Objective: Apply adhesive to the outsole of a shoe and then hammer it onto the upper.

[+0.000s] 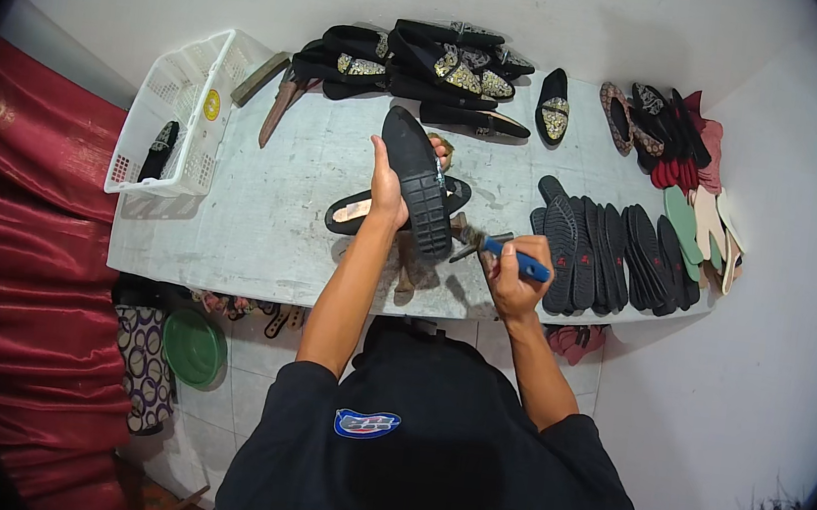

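Note:
My left hand (391,188) is closed round a black shoe (416,181), tilted up with its treaded sole showing. Some of the fingers come round the shoe's far side. A blue-handled brush (519,260) is gripped in my right hand (518,279), its bristle end close to the shoe's heel; I cannot tell whether they touch. Behind the held shoe, another black shoe (348,213) with a pale insole lies on the table, partly hidden. A wooden handle (406,277) shows below the heel, and what it belongs to is mostly covered.
Black shoes with glittery trim (443,65) are piled at the back, with a single shoe (552,109) to their right. Several black soles (582,258) lie in rows at right, beside pale green and cream pieces (705,226). A white basket (182,132) stands at left on the table (262,225).

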